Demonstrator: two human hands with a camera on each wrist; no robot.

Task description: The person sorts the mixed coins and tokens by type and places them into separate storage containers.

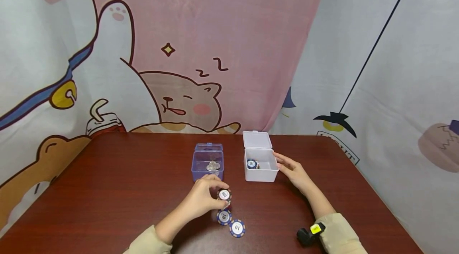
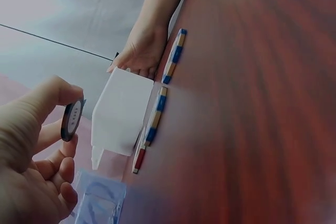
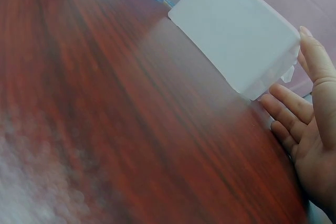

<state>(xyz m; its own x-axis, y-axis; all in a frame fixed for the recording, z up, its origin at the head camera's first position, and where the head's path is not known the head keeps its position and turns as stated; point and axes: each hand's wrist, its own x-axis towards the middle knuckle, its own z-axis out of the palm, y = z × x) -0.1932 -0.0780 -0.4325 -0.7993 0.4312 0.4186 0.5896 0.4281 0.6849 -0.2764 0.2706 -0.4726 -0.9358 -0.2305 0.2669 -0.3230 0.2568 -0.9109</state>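
My left hand [image 1: 206,196] pinches a black poker chip [image 1: 224,194] marked 100 between thumb and fingers, and the chip [image 2: 73,119] is held above the table on its edge in the left wrist view. Below it lies a red chip [image 2: 139,160], mostly covered in the head view. Two blue chips marked 10 lie nearer, one blue chip [image 1: 224,217] beside the other blue chip [image 1: 237,228]. My right hand [image 1: 292,172] rests at the right side of an open white box [image 1: 261,175], fingers loosely extended. A blue-and-white chip [image 1: 252,164] is inside that box.
An open translucent blue box [image 1: 197,172] holding several silver coins [image 1: 213,166] stands left of the white box, just beyond my left hand. A black strap-like device with a yellow label [image 1: 315,229] sits at my right wrist. A printed curtain [image 1: 251,47] hangs behind the brown table [image 1: 125,198].
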